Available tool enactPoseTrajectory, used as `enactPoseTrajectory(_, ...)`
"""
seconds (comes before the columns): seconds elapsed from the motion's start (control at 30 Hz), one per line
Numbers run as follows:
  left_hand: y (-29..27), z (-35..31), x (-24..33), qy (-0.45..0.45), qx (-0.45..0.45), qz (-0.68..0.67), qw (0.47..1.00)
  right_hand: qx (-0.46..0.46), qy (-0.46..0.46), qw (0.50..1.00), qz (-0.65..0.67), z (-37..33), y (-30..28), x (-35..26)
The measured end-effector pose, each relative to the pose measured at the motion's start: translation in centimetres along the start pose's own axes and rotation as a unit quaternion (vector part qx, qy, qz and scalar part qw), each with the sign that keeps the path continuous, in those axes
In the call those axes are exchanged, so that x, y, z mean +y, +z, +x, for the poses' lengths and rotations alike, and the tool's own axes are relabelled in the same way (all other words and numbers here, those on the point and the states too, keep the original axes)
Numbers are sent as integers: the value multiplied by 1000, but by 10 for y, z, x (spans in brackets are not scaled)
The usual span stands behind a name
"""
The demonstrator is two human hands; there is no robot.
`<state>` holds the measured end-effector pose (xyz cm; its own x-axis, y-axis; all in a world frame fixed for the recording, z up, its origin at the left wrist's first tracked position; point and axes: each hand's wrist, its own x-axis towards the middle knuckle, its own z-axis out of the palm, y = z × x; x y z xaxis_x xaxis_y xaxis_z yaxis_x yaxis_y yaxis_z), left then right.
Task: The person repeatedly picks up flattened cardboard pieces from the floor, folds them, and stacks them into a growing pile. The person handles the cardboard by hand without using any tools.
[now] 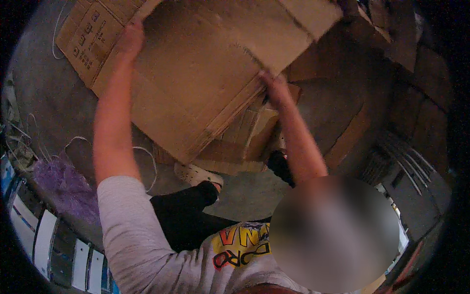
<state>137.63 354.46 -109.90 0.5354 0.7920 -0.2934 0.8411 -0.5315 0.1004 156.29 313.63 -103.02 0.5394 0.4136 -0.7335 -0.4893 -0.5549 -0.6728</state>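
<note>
A large brown cardboard box (196, 73), opened out into wide panels, is held up in front of me. My left hand (130, 40) is closed on its upper left part, by a flap with dark printed marks. On the near right edge, my right hand (275, 87) grips the cardboard, its fingers partly hidden and a little blurred. One lower corner of the sheet hangs above my light clog (198, 175). Under and behind it, another folded cardboard piece (254, 128) rests on the floor.
More cardboard (338, 93) lies and leans on the right. A purple tangle of stringy material (66, 186) sits at the left, with white cord (152, 164) looping over the floor. Grey metal bars (406, 161) stand at the right, and white-and-blue panels (44, 235) at the lower left.
</note>
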Motion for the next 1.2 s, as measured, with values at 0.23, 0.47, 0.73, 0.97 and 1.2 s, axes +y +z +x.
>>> enactPoseTrajectory(0.23, -130, -25, 13, 187, 129, 132, 965, -155, -95, 982, 44, 42, 70, -113)
enactPoseTrajectory(0.47, -124, -163, 111, 238, 70, 89, 965, -286, 59, 923, 250, -10, 148, -113)
enactPoseTrajectory(0.73, -84, -250, 126, 244, -66, -213, 944, -227, -11, 951, 209, 2, 131, -22)
enactPoseTrajectory(0.97, -110, -278, 69, 102, -154, -212, 960, -136, -73, 979, 129, 19, 118, -71)
enactPoseTrajectory(1.2, -153, -342, 95, 139, 4, -94, 986, -93, 12, 986, 136, -112, 77, -109)
